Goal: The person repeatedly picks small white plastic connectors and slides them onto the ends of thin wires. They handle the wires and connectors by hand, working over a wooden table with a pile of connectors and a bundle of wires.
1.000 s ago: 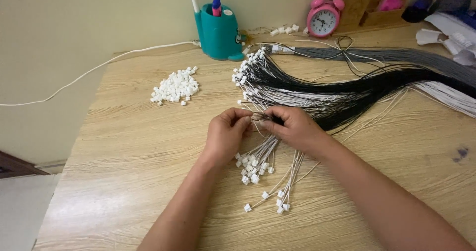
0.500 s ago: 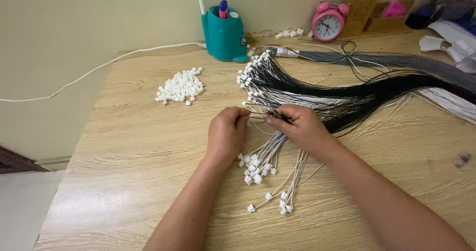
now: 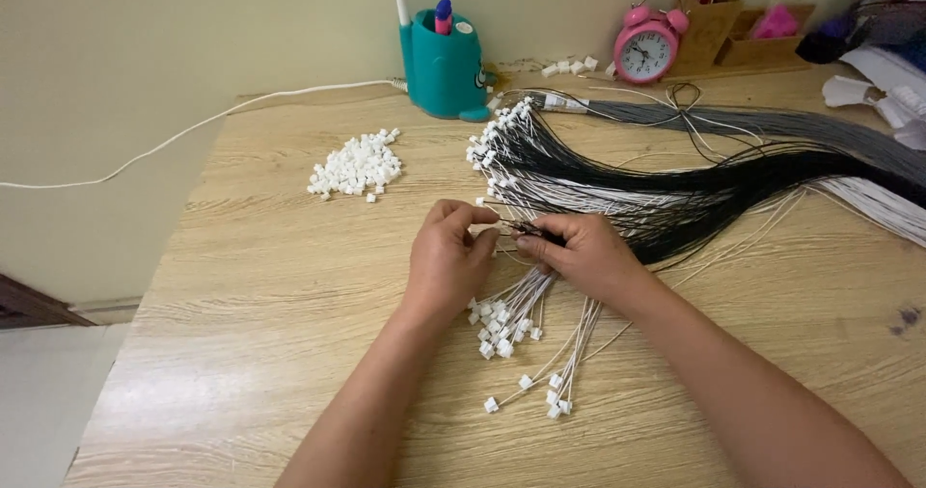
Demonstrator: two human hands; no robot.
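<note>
Both hands sit a bit lower on the counter (image 3: 241, 305) than half a second ago, and the view has tipped a little; they keep working at the same spot. The left hand (image 3: 449, 261) and the right hand (image 3: 584, 255) meet tip to tip over the wires (image 3: 617, 203). The left grip is closed, thumb and finger pinching something tiny at the wire end; it is too small to tell if it is a plug. The right grip is closed too, pinching a thin wire just beside the left fingertips.

The wires lie in a big fan across the counter, black and white ones, running from the far right side to the hands. A row of white plugs (image 3: 497, 131) sits on their ends, just above the hands. Below the hands, more white wires (image 3: 540, 338) with plugs on them stick out toward the person.

A pile of loose white plugs (image 3: 357, 165) lies well apart, to the left. At the back stand a teal pen cup (image 3: 444, 64) and a pink clock (image 3: 648, 49). A white cord (image 3: 193, 131) runs off the left edge of the counter
</note>
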